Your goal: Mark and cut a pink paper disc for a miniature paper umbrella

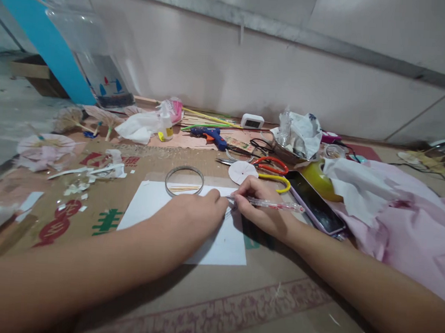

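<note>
A white sheet of paper lies on printed cardboard. My right hand is closed on a clear pen, its tip end near the fingers of my left hand. My left hand rests across the paper with its fingers curled under; what they hold, if anything, is hidden. Just beyond it, a metal ring lies over the paper's far edge, with thin sticks inside its outline. Past my right hand is a round white disc, beside scissors with red and yellow handles.
A phone and pink cloth lie to the right. Farther back are a blue glue gun, a white timer and a bowl with plastic wrap. Paper scraps and a plastic jug are at left.
</note>
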`<action>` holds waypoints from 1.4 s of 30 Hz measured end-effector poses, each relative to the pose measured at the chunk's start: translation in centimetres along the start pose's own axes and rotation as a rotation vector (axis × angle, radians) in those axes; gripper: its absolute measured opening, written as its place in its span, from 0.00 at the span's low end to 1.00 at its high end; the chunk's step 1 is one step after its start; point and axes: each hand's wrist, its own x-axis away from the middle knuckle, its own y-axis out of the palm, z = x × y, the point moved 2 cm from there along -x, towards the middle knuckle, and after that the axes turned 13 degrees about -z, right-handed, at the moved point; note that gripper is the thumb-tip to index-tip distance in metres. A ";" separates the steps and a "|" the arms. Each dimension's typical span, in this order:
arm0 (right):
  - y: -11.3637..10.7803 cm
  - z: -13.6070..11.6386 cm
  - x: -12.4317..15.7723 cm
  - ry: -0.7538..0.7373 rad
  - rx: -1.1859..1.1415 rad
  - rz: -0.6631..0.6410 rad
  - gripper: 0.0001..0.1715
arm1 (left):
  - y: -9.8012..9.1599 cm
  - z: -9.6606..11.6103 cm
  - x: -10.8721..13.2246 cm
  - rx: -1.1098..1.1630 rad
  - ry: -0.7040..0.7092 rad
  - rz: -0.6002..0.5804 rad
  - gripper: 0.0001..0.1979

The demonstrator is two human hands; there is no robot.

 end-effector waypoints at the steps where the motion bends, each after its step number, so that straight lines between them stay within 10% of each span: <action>1: 0.0 0.0 0.0 -0.004 0.005 -0.001 0.05 | -0.1 -0.7 -0.2 0.027 0.006 0.060 0.13; 14: 0.2 0.4 -0.1 -0.053 -0.077 -0.003 0.04 | -2.2 -1.3 -0.8 -0.166 -0.023 -0.006 0.12; 24: -0.6 0.2 0.3 -0.016 -0.331 0.241 0.08 | -3.4 -1.6 -3.0 -0.306 0.073 -0.010 0.12; 32: -0.7 1.1 0.0 0.044 -0.426 0.306 0.12 | -6.9 -6.6 0.0 -0.305 -0.175 0.021 0.14; 42: -0.8 0.7 0.1 -0.003 -0.286 0.211 0.07 | -3.9 -10.2 -0.4 -0.228 -0.228 -0.060 0.12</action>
